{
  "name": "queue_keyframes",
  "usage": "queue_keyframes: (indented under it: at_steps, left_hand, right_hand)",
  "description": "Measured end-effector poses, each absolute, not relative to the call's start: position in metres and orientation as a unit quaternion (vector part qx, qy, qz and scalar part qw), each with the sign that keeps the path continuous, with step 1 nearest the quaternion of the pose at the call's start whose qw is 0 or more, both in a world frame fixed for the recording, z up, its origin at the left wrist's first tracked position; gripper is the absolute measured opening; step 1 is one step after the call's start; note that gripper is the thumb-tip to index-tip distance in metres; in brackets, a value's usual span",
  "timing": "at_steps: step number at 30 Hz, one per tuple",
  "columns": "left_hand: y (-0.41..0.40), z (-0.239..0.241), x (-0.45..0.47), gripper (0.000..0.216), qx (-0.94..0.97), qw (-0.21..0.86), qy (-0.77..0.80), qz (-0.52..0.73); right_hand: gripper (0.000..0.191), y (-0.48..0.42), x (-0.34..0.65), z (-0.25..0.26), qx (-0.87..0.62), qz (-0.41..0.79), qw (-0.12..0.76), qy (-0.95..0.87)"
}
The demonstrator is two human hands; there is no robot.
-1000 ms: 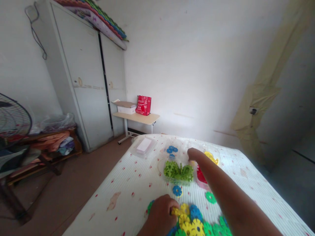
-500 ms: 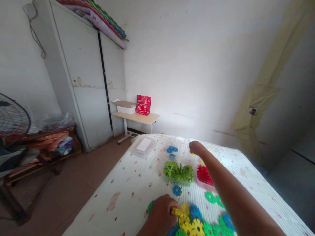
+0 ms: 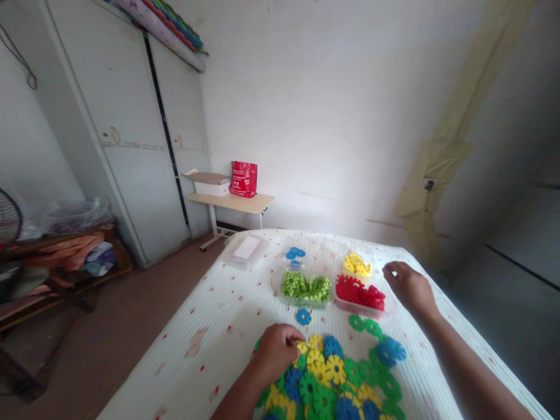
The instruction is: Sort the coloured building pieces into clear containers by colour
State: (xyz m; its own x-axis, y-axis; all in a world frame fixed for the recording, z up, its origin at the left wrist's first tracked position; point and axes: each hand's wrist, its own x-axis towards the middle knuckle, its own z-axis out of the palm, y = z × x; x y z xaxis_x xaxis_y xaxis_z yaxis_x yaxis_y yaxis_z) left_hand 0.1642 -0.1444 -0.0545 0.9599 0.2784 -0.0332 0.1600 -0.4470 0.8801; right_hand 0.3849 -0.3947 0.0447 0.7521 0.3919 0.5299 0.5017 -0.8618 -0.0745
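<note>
Heap of flat, round, notched plastic discs in yellow, blue and green (image 3: 324, 373), lower part cut off by the frame, no clear long axis; left hand (image 3: 279, 349), the nearer, at its far-left edge, fingertips drawn together beside a yellow disc (image 3: 303, 347), any pinch hidden. Right hand (image 3: 409, 286), beyond the heap and rightward, fingers curled, contents untellable; clear plastic tub (image 3: 359, 308) of red notched pieces (image 3: 356, 290) beyond the heap.
</note>
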Motion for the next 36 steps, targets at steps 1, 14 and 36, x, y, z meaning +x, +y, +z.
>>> queue_keyframes:
  at_steps: [1, 14, 36]
  left_hand:
    - [-0.144, -0.054, 0.164, 0.032, 0.838, 0.526, 0.132, 0.056]
    - [-0.141, -0.029, 0.162, 0.025, 0.797, 0.575, 0.149, 0.113]
    - [-0.222, 0.075, 0.32, 0.032, 0.757, 0.642, 0.04, 0.111]
  right_hand:
    - [0.034, -0.411, 0.377, 0.037, -0.92, -0.273, 0.133, -0.247]
    - [0.035, -0.521, 0.331, -0.042, -0.936, -0.175, 0.278, -0.123]
    - [0.03, -0.498, 0.325, -0.044, -0.936, -0.128, 0.279, -0.17]
